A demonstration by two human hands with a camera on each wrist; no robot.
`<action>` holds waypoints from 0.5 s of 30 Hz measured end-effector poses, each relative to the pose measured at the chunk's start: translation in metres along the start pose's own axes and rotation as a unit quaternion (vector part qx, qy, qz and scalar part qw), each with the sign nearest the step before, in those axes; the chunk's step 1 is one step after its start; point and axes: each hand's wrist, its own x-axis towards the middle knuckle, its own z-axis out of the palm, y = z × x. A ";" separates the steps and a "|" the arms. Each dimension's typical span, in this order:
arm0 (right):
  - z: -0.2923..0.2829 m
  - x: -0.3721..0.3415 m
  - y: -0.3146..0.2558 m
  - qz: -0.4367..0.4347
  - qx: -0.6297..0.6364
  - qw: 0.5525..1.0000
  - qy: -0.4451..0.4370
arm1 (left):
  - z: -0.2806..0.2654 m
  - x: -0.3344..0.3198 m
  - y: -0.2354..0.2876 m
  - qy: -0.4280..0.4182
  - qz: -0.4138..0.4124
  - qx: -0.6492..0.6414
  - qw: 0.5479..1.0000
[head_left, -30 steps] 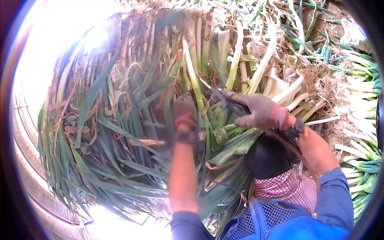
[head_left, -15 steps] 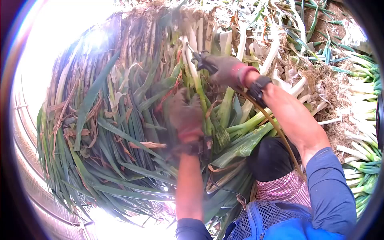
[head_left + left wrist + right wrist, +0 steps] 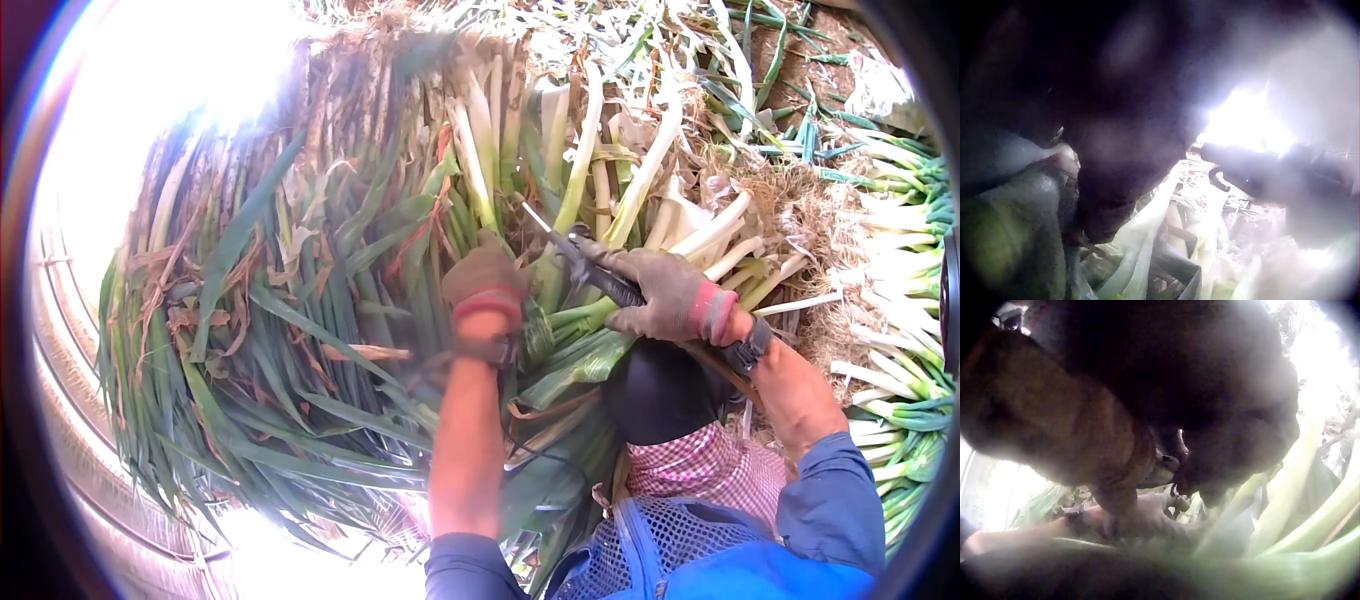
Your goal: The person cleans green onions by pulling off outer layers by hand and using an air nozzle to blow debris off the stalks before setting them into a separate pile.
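Observation:
My gloved left hand (image 3: 485, 280) grips the green lower part of a leek (image 3: 473, 165), its white stem pointing away from me. In my gloved right hand (image 3: 665, 295) is a black air gun (image 3: 615, 288) with a thin metal nozzle, aimed up and left beside that leek. A hose trails back under the right wrist. The left wrist view is mostly filled by the dark glove (image 3: 1129, 162), with pale leek stems below it. Dark glove fingers (image 3: 1104, 425) also cover much of the right wrist view, hiding most of the air gun.
A large heap of unpeeled leeks (image 3: 290, 300) with dry outer leaves spreads to the left. Several white stems (image 3: 650, 175) lean to the right, by matted roots and husks (image 3: 790, 215). Cleaned leeks (image 3: 905, 380) lie along the right edge. My dark-covered knee (image 3: 660, 395) is close below.
My right hand swung up to the leek's white end with the air gun, then came back down and right. The left hand dropped toward me, then moved up slightly along the leek.

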 end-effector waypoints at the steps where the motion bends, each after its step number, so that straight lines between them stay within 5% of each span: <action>1: 0.002 0.000 0.006 -0.042 -0.015 0.999 0.015 | 0.004 0.001 -0.003 0.001 -0.002 0.002 1.000; 3: 0.006 -0.002 0.010 -0.108 0.006 0.994 0.025 | 0.010 -0.001 -0.007 0.024 0.000 -0.094 0.995; 6: 0.001 -0.005 0.003 -0.072 0.039 0.996 0.026 | 0.004 -0.026 0.009 0.012 0.039 -0.195 0.980; 8: 0.003 0.000 0.015 -0.117 0.033 0.989 0.083 | 0.011 -0.045 0.018 -0.060 0.121 -0.230 0.964; 12: -0.013 0.002 0.012 -0.113 0.061 0.990 0.054 | 0.013 -0.071 0.031 -0.087 0.163 -0.144 0.972; 14: -0.020 0.005 0.016 -0.029 0.011 0.995 0.095 | 0.016 -0.059 0.006 -0.081 0.163 -0.184 0.966; 15: -0.024 0.007 0.016 0.007 -0.083 0.989 0.120 | 0.036 -0.034 -0.021 -0.013 0.190 -0.320 0.928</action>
